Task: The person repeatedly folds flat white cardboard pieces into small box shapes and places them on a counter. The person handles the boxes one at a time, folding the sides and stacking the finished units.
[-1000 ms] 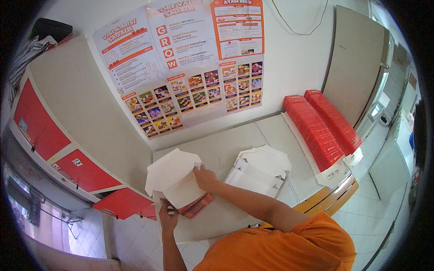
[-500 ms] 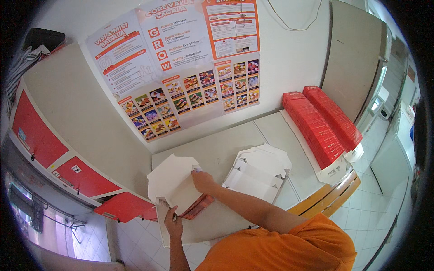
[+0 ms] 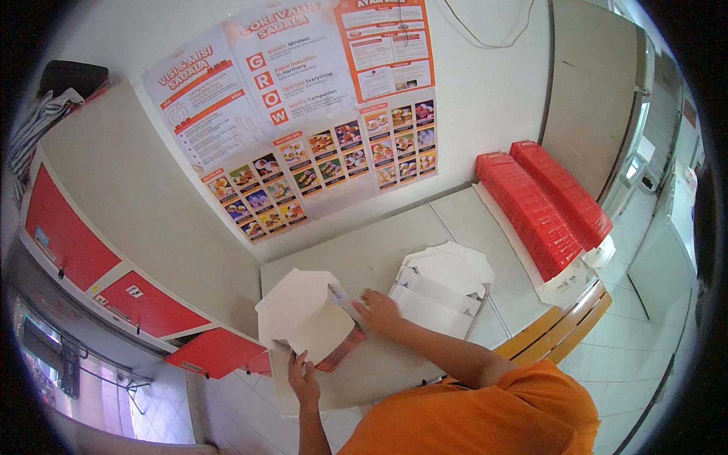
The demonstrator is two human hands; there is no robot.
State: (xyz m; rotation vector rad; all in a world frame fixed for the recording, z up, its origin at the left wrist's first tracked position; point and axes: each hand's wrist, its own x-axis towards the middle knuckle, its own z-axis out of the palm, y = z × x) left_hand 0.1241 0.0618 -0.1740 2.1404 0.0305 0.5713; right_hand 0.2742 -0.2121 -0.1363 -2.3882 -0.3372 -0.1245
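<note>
White cardboard everywhere here. The half-folded takeaway box sits at the near left edge of the desk, white outside with a bit of red showing along its lower edge, and both hands are on it. The left hand comes up from below and grips the box's bottom edge, fingers curled onto the card. The right hand is at the box's right side, fingertips pinching or pressing a flap there, so it's closed on the box too, though I can't make out exactly which flap. So the box lies up and left of the right hand and straight above the left one, with both about equally close. Its long side runs roughly left to right across the view, tilted a little. Just right of the hands there's a stack of flat unfolded white box blanks, and farther right two long rows of red folded boxes against the wall. Posters hang above the desk.
</note>
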